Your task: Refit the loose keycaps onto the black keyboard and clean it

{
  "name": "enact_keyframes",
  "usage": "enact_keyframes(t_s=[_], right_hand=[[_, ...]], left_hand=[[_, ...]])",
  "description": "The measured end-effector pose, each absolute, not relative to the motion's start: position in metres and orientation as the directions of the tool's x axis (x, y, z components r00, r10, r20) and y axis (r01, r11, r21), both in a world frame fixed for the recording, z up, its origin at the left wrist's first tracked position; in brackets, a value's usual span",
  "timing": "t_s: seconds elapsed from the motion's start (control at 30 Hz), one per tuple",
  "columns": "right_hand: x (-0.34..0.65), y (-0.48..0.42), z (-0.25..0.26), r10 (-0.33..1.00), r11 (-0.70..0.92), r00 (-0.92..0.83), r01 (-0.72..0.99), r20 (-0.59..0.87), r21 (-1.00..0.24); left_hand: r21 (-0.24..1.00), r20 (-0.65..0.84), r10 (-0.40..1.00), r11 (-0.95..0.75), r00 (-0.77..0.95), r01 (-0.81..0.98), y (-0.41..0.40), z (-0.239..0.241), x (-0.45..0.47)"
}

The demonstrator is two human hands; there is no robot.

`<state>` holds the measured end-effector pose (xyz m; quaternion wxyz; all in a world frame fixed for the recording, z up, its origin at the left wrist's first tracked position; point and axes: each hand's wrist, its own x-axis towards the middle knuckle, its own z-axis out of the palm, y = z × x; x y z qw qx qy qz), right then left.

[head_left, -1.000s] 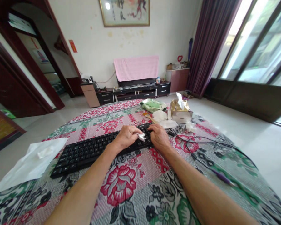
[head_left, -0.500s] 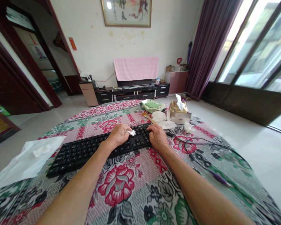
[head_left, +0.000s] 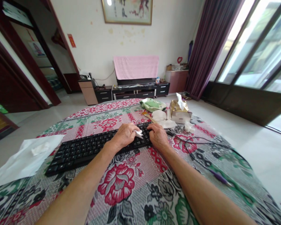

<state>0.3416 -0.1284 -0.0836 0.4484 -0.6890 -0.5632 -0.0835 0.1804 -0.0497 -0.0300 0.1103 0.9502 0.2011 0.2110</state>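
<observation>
A black keyboard [head_left: 84,149] lies at a slant across the flowered tablecloth. My left hand [head_left: 125,135] is over its right part, closed, with a folded white tissue [head_left: 138,133] poking out past the fingertips onto the keys near the number pad. Around the keyboard's right end, my right hand [head_left: 158,135] is closed, thumb on the top edge by the number keys; its other fingers are partly hidden. Just beyond that end lie a brush [head_left: 149,117] with a wooden handle and some white folded cloths or tissues [head_left: 159,115].
A tissue box [head_left: 180,115] and a green bag or cloth [head_left: 153,105] stand at the table's far side. Crumpled tissue [head_left: 188,127] lies beside the box. Black cable [head_left: 208,142] and a green-and-purple tool [head_left: 221,178] are on the right. A white sheet [head_left: 25,159] bearing crumpled tissue lies left.
My left hand has slid right along the keyboard with the tissue, closer to my right hand. My right hand keeps its hold at the keyboard's end.
</observation>
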Motion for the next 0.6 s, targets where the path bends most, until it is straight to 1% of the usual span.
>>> enact_keyframes(t_s=[0.07,0.17,0.27,0.33,0.47,0.53,0.6], right_hand=[[0.342,-0.129,-0.084,0.701,0.037,0.353,0.849,0.619,-0.527],[0.342,-0.128,-0.085,0.704,0.031,0.363,0.844,0.611,-0.536],[0.343,-0.128,-0.086,0.702,0.022,0.371,0.842,0.608,-0.539],[0.343,-0.128,-0.085,0.703,0.022,0.369,0.843,0.607,-0.538],[0.342,-0.128,-0.084,0.704,0.029,0.363,0.844,0.610,-0.535],[0.342,-0.128,-0.084,0.702,0.033,0.362,0.844,0.613,-0.535],[0.342,-0.128,-0.084,0.701,0.034,0.360,0.846,0.616,-0.533]], left_hand=[[0.274,0.382,0.370,-0.920,0.847,0.279,-0.053,-0.033,0.184],[0.226,0.333,0.271,-0.953,0.903,0.202,-0.059,-0.034,0.188],[0.265,0.283,0.198,-0.956,0.938,0.122,-0.059,-0.027,0.184],[0.293,0.272,0.220,-0.946,0.937,0.137,-0.053,-0.021,0.178],[0.246,0.251,0.359,-0.922,0.899,0.299,-0.041,-0.018,0.166],[0.235,0.225,0.359,-0.922,0.906,0.307,-0.041,-0.020,0.164],[0.260,0.198,0.329,-0.926,0.923,0.275,-0.044,-0.021,0.164]])
